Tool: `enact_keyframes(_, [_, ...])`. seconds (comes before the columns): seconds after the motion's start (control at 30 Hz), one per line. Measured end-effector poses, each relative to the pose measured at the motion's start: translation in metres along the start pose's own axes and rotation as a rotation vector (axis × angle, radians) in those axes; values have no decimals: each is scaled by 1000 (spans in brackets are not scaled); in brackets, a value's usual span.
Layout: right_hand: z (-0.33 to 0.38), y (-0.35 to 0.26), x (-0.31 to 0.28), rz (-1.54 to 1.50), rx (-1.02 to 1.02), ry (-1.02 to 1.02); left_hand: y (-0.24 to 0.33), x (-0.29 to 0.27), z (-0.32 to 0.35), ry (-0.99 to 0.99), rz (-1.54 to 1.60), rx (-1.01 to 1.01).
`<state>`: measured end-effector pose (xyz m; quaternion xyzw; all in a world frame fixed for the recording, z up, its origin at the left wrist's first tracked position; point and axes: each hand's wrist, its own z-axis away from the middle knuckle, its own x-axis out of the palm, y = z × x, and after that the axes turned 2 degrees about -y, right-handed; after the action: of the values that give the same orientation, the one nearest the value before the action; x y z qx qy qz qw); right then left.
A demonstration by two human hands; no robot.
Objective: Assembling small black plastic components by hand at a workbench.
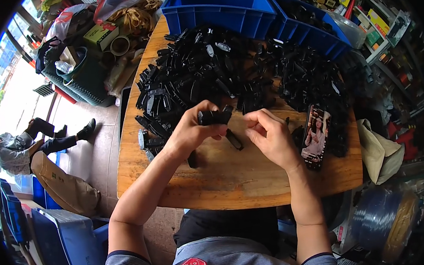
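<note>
Above the wooden table (236, 185), my left hand (192, 133) is closed around a small black plastic part (213, 116), gripped between thumb and fingers. My right hand (273, 136) is a short way to the right, its thumb and fingertips pinched together; whatever they hold, if anything, is too small to make out. Between the hands, a narrow black frame-like piece (234, 139) appears at table level. Beyond them spreads a large heap of black plastic parts (187, 74), with a second heap (302, 73) to its right. A few pieces have grey faces.
Two blue plastic bins (218, 18) (308, 30) stand along the far edge, the right one containing black parts. A phone (316, 137) showing a picture leans right of my hand. A person (19, 145) sits at far left. Crowded shelves (378, 29) line the right side.
</note>
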<state>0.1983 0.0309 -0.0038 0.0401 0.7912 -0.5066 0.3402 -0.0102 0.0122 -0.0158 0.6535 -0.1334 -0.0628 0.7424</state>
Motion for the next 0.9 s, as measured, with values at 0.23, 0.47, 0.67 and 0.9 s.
enact_keyframes(0.23, [3, 9, 28, 277, -212, -114, 9, 2, -3, 72, 166, 87])
enact_keyframes(0.47, [-3, 7, -12, -685, 92, -45, 4, 5, -1, -23, 9, 103])
enact_keyframes(0.67, [-3, -2, -13, -1080, 107, 143, 5, 15, 5, -35, -330, 239])
enact_keyframes(0.9, [2, 7, 8, -1140, 178, 43, 10, 18, 8, 0, -344, 271])
